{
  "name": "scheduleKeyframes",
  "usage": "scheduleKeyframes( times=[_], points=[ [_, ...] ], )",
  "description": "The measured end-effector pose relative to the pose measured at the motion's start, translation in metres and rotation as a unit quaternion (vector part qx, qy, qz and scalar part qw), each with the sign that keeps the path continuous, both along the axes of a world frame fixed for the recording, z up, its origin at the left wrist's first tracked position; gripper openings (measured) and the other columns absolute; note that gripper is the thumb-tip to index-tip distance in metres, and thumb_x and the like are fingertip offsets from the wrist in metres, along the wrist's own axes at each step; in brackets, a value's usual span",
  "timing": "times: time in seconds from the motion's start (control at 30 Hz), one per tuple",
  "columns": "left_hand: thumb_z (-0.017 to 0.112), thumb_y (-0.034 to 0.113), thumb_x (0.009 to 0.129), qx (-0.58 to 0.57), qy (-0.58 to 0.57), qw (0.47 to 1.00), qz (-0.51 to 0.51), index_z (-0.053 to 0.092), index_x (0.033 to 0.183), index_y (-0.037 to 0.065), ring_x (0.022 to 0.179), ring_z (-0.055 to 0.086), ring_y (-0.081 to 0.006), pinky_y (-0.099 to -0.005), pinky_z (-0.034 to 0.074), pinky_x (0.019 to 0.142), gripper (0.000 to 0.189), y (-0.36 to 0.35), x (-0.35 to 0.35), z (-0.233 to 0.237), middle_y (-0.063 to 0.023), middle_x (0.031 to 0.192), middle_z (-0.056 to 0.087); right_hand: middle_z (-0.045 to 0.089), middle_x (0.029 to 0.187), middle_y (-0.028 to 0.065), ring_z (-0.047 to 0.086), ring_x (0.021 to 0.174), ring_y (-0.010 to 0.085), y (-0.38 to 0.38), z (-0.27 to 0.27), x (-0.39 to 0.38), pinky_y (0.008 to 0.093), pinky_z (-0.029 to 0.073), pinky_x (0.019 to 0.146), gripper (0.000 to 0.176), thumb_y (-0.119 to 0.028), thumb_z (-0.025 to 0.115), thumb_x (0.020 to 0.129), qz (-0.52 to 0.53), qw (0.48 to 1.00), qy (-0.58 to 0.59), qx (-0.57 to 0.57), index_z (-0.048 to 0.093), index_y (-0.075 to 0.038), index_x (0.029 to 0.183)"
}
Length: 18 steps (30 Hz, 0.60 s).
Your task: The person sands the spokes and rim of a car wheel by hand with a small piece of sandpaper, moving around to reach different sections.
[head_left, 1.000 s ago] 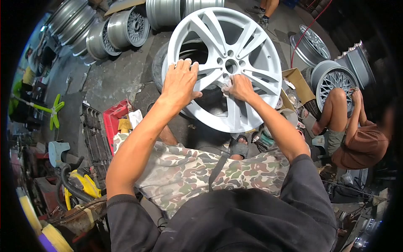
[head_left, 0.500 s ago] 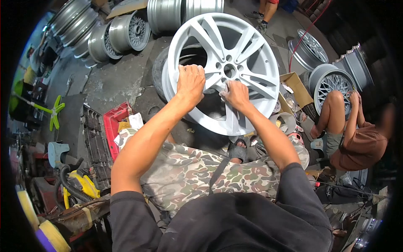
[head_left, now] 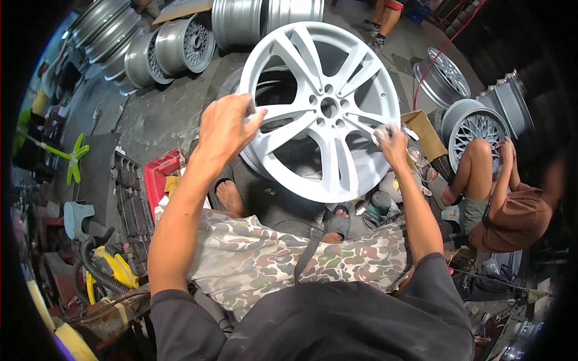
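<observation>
A light grey alloy wheel [head_left: 328,141] with split spokes leans tilted in front of me, face up toward me, over a dark tire [head_left: 226,90]. At its left edge is my left hand [head_left: 226,129], curled at the rim with the thumb over the face; its other fingers are partly hidden. On the right side of the rim, my right hand [head_left: 394,147] is closed, fingers bunched around a small whitish piece [head_left: 380,133] pressed against a spoke end. What that piece is, I cannot make out. Pale dust marks its fingers.
Silver wheels [head_left: 183,45] stand at the back left, and more wheels [head_left: 442,75] at the right. A seated person [head_left: 512,219] handles a mesh wheel [head_left: 475,132]. Beside my wheel are a cardboard box [head_left: 424,135] and a red crate [head_left: 158,174]. A red hose [head_left: 442,48] hangs behind.
My left hand has moved left from a spoke to the rim's outer edge. My right hand has moved from near the hub to the right rim. The wheel has shifted slightly.
</observation>
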<state>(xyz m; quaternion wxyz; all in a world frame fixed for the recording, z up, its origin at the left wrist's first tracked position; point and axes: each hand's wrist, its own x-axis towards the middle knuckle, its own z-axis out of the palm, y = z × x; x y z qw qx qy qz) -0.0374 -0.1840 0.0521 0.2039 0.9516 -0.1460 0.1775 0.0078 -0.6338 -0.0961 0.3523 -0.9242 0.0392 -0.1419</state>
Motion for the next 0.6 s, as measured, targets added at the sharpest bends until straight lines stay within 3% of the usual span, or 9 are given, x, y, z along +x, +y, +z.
scheduleKeyframes(
  times=[0.03, 0.13, 0.17, 0.27, 0.3, 0.37, 0.43, 0.5, 0.6],
  points=[
    [0.074, 0.036, 0.091, 0.003, 0.002, 1.000, 0.001, 0.074, 0.095, 0.001, 0.079, 0.072, -0.0376, -0.0467, 0.054, 0.074, 0.035, 0.005, -0.005, -0.002, -0.0200, 0.089, 0.073, 0.073, 0.090, 0.0195, 0.072, 0.080, 0.0311, -0.008, -0.007, -0.010, 0.0383, 0.054, 0.072, 0.031, -0.026, 0.076, 0.091, -0.022, 1.000, 0.018, 0.010, 0.074, 0.002, 0.103],
    [0.068, 0.039, 0.097, 0.022, 0.164, 0.981, 0.101, 0.072, 0.088, -0.001, 0.076, 0.073, -0.0360, -0.0444, 0.054, 0.074, 0.041, 0.020, -0.013, -0.012, -0.0208, 0.077, 0.072, 0.075, 0.097, 0.0205, 0.073, 0.086, 0.0318, -0.019, -0.034, -0.025, 0.0370, 0.055, 0.077, 0.032, -0.027, 0.074, 0.093, -0.092, 0.991, 0.077, 0.055, 0.077, 0.000, 0.110],
    [0.068, 0.039, 0.097, 0.023, 0.160, 0.982, 0.099, 0.072, 0.088, -0.001, 0.076, 0.073, -0.0360, -0.0444, 0.054, 0.074, 0.041, 0.026, -0.012, -0.026, -0.0208, 0.077, 0.072, 0.074, 0.100, 0.0212, 0.072, 0.093, 0.0341, -0.020, -0.045, -0.025, 0.0397, 0.054, 0.083, 0.030, -0.024, 0.071, 0.096, -0.053, 0.994, -0.049, -0.085, 0.077, 0.001, 0.112],
    [0.059, 0.045, 0.105, -0.150, 0.277, 0.949, 0.016, 0.073, 0.099, -0.004, 0.071, 0.070, -0.0197, -0.0378, 0.055, 0.066, 0.051, 0.042, -0.009, -0.070, -0.0128, 0.079, 0.074, 0.072, 0.104, 0.0227, 0.069, 0.098, 0.0379, 0.002, -0.017, -0.027, 0.0436, 0.052, 0.088, 0.028, -0.021, 0.066, 0.098, -0.030, 0.982, -0.139, -0.121, 0.077, 0.000, 0.114],
    [0.059, 0.045, 0.105, -0.150, 0.277, 0.949, 0.017, 0.073, 0.099, -0.004, 0.071, 0.070, -0.0197, -0.0378, 0.055, 0.066, 0.051, 0.039, -0.010, -0.074, -0.0128, 0.079, 0.074, 0.070, 0.105, 0.0227, 0.067, 0.097, 0.0393, 0.001, -0.014, -0.020, 0.0459, 0.052, 0.089, 0.027, -0.019, 0.064, 0.100, -0.028, 0.980, -0.147, -0.130, 0.077, -0.001, 0.114],
    [0.054, 0.047, 0.107, -0.276, 0.336, 0.901, 0.003, 0.073, 0.107, -0.004, 0.070, 0.067, -0.0176, -0.0333, 0.056, 0.064, 0.054, 0.029, -0.011, -0.083, -0.0086, 0.081, 0.071, 0.069, 0.106, 0.0227, 0.066, 0.097, 0.0407, -0.009, -0.016, -0.014, 0.0482, 0.051, 0.090, 0.026, -0.018, 0.062, 0.101, -0.028, 0.977, -0.159, -0.140, 0.077, -0.001, 0.114],
    [0.051, 0.050, 0.108, -0.282, 0.333, 0.900, 0.016, 0.072, 0.111, -0.005, 0.071, 0.065, -0.0180, -0.0320, 0.057, 0.065, 0.059, 0.023, -0.010, -0.088, -0.0070, 0.082, 0.068, 0.069, 0.106, 0.0215, 0.066, 0.094, 0.0411, -0.015, -0.031, -0.007, 0.0502, 0.050, 0.088, 0.025, -0.017, 0.060, 0.101, 0.040, 0.963, -0.131, -0.234, 0.076, -0.001, 0.113],
    [0.049, 0.049, 0.107, -0.330, 0.325, 0.884, 0.060, 0.070, 0.099, -0.009, 0.066, 0.068, -0.0210, -0.0382, 0.054, 0.068, 0.063, 0.009, -0.017, -0.080, -0.0153, 0.072, 0.069, 0.069, 0.103, 0.0219, 0.066, 0.095, 0.0417, -0.011, -0.033, 0.003, 0.0512, 0.051, 0.088, 0.025, -0.018, 0.059, 0.102, 0.046, 0.968, -0.127, -0.209, 0.076, 0.000, 0.110],
    [0.042, 0.054, 0.108, -0.299, 0.314, 0.899, 0.064, 0.069, 0.095, -0.011, 0.072, 0.070, -0.0316, -0.0467, 0.053, 0.074, 0.071, 0.010, -0.006, -0.086, -0.0214, 0.072, 0.066, 0.067, 0.101, 0.0270, 0.065, 0.098, 0.0469, -0.017, -0.034, 0.011, 0.0532, 0.050, 0.089, 0.035, -0.027, 0.052, 0.107, 0.054, 0.980, -0.065, -0.179, 0.072, 0.002, 0.108]
  ],
)
